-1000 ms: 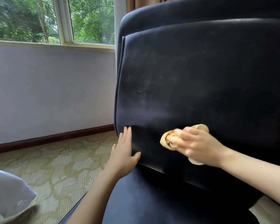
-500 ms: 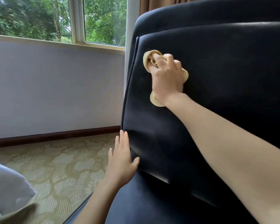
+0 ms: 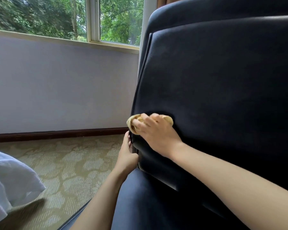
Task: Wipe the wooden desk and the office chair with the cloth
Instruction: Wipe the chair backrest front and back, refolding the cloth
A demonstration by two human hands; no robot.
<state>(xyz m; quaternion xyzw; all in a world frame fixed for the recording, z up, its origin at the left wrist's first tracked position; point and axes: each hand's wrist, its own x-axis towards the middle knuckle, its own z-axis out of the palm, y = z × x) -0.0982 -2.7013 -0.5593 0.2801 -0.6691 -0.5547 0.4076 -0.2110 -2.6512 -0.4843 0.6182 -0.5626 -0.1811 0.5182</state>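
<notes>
The dark blue office chair (image 3: 223, 83) fills the right of the view, its backrest facing me and its seat below. A bunched yellow cloth (image 3: 133, 123) is gripped in my right hand (image 3: 156, 135), which presses it against the lower left edge of the backrest. Just below, my left hand (image 3: 127, 153) holds the backrest's left edge, with its fingers wrapped behind the edge and partly hidden. The wooden desk is out of view.
A pale wall with a dark baseboard (image 3: 56, 134) and a window (image 3: 93, 20) stands to the left. Patterned beige carpet (image 3: 65, 163) covers the floor. White fabric (image 3: 10, 183) lies at the lower left.
My right hand has swept the cloth from the upper left of the backrest down to its lower left edge. My left hand has shifted from lying flat to gripping the edge.
</notes>
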